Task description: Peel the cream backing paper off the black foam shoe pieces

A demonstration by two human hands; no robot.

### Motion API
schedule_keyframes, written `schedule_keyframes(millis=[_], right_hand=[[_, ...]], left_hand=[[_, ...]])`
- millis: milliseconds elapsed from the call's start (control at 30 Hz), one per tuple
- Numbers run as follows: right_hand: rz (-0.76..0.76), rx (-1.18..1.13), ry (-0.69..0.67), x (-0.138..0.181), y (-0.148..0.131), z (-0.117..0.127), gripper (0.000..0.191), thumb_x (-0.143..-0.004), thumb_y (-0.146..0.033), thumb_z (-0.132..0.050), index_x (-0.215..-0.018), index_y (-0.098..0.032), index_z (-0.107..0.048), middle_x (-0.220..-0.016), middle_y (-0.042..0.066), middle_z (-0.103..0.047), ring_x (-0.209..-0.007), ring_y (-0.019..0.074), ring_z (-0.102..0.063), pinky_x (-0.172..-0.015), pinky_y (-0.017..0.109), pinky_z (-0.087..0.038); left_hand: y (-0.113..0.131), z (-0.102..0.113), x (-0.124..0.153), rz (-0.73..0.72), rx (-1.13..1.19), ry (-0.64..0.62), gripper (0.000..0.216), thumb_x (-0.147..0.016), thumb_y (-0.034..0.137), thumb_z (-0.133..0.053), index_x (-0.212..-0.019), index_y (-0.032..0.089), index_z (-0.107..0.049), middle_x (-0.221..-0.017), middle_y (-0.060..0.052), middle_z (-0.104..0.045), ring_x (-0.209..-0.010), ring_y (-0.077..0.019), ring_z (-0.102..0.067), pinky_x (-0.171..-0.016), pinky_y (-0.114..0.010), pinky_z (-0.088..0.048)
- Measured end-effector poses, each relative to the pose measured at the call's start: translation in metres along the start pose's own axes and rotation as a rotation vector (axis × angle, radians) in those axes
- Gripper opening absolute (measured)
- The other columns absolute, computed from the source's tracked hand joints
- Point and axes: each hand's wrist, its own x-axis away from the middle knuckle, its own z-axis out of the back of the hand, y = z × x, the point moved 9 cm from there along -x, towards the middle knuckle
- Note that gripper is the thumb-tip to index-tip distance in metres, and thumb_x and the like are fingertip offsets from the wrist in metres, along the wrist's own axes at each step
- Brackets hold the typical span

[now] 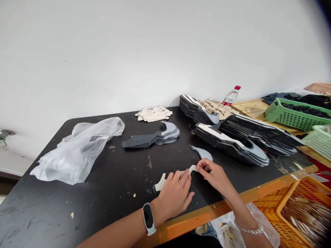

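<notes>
Cream cutout lies on the black worktop, left hand pressed on it, right hand pinching its far end. Stacked grey-and-black cut pieces lie beyond; pale strips fill an orange crate.

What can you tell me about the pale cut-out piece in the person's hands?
The pale cut-out piece is thin, flat and cream-coloured, perhaps card, with a wider notched end and a narrow curved strip. Its wide end lies on the black table. The left hand covers its middle, and the right hand pinches the narrow end.
</notes>
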Motion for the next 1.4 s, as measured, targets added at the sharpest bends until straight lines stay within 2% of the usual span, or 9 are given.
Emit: schedule_keyframes(millis=[200,300,633,767,867,1067,1133,1300,1400], right_hand=[[-0.01,0.019,0.018,-0.001,0.006,0.002,0.021,-0.08,-0.04,-0.055,-0.083,-0.022,-0.063,-0.079,0.002,-0.055,-0.058,0.0137,-0.055,-0.049,0.027,-0.052],[0.041,0.089,0.024,0.004,-0.003,0.001,0.028,-0.083,-0.043,-0.055,-0.1,-0.024,-0.065,-0.09,0.003,-0.056,-0.056,0.0119,-0.054,-0.06,0.031,-0.054],[0.214,0.195,-0.081,0.015,-0.033,-0.006,0.019,-0.09,-0.04,-0.047,-0.101,-0.028,-0.058,-0.115,0.004,-0.056,-0.061,0.0122,-0.056,-0.066,0.031,-0.051],[0.191,0.251,-0.133,0.02,-0.035,0.001,0.015,-0.09,-0.041,-0.047,-0.095,-0.029,-0.054,-0.096,0.0,-0.063,-0.06,0.0139,-0.056,-0.059,0.03,-0.045],[0.151,0.301,-0.091,0.024,-0.035,0.027,0.018,-0.088,-0.045,-0.048,-0.088,-0.029,-0.055,-0.073,-0.002,-0.062,-0.055,0.0154,-0.055,-0.055,0.029,-0.041],[0.011,0.362,0.482,0.011,-0.016,0.15,0.038,-0.078,-0.062,-0.051,-0.089,-0.027,-0.057,-0.069,0.002,-0.062,-0.05,0.0179,-0.054,-0.051,0.033,-0.04],[-0.043,0.378,0.545,-0.004,0.002,0.176,0.035,-0.077,-0.059,-0.052,-0.085,-0.026,-0.056,-0.076,0.005,-0.066,-0.055,0.0191,-0.057,-0.055,0.035,-0.041],[-0.086,0.439,0.425,-0.042,0.054,0.186,0.031,-0.074,-0.055,-0.058,-0.079,-0.024,-0.055,-0.08,0.011,-0.067,-0.064,0.0249,-0.061,-0.058,0.038,-0.043],[-0.005,0.5,0.48,-0.048,0.048,0.18,0.03,-0.075,-0.053,-0.057,-0.086,-0.024,-0.059,-0.088,0.015,-0.065,-0.083,0.0304,-0.063,-0.06,0.038,-0.044]], left_hand=[[0.0,0.0,0.0,0.011,0.031,-0.018,0.047,-0.096,0.04,-0.037,-0.131,0.011,-0.048,-0.141,-0.011,-0.045,-0.107,-0.0268,-0.048,-0.084,-0.039,-0.042],[-0.007,-0.001,0.002,0.081,0.064,0.012,0.043,-0.096,0.04,-0.037,-0.129,0.015,-0.047,-0.144,-0.013,-0.042,-0.12,-0.03,-0.044,-0.092,-0.043,-0.04],[-0.007,0.0,-0.001,0.032,0.123,0.037,0.028,-0.082,0.007,-0.047,-0.107,0.017,-0.055,-0.13,-0.012,-0.049,-0.117,-0.0291,-0.047,-0.093,-0.046,-0.042],[0.002,0.009,0.002,-0.061,0.125,0.078,0.022,-0.084,0.01,-0.047,-0.102,0.019,-0.056,-0.126,-0.008,-0.054,-0.117,-0.0259,-0.047,-0.099,-0.047,-0.039],[0.009,0.026,0.007,-0.118,0.103,0.202,0.021,-0.09,0.017,-0.045,-0.108,0.02,-0.057,-0.132,-0.006,-0.052,-0.128,-0.023,-0.039,-0.111,-0.046,-0.028],[0.019,0.037,0.011,-0.214,0.164,0.243,0.023,-0.096,0.024,-0.04,-0.111,0.019,-0.057,-0.136,-0.003,-0.051,-0.136,-0.0201,-0.032,-0.117,-0.042,-0.022],[0.014,0.034,0.01,-0.161,0.235,0.23,0.022,-0.096,0.025,-0.039,-0.108,0.02,-0.058,-0.133,-0.003,-0.053,-0.136,-0.0201,-0.034,-0.116,-0.043,-0.025],[-0.02,0.036,0.005,0.089,0.435,0.279,0.018,-0.094,0.024,-0.043,-0.105,0.021,-0.057,-0.128,-0.006,-0.055,-0.132,-0.0205,-0.039,-0.111,-0.044,-0.034],[-0.062,0.05,-0.002,0.202,0.412,0.304,0.023,-0.091,0.024,-0.048,-0.113,0.02,-0.055,-0.133,-0.01,-0.051,-0.129,-0.0204,-0.043,-0.108,-0.041,-0.039]])
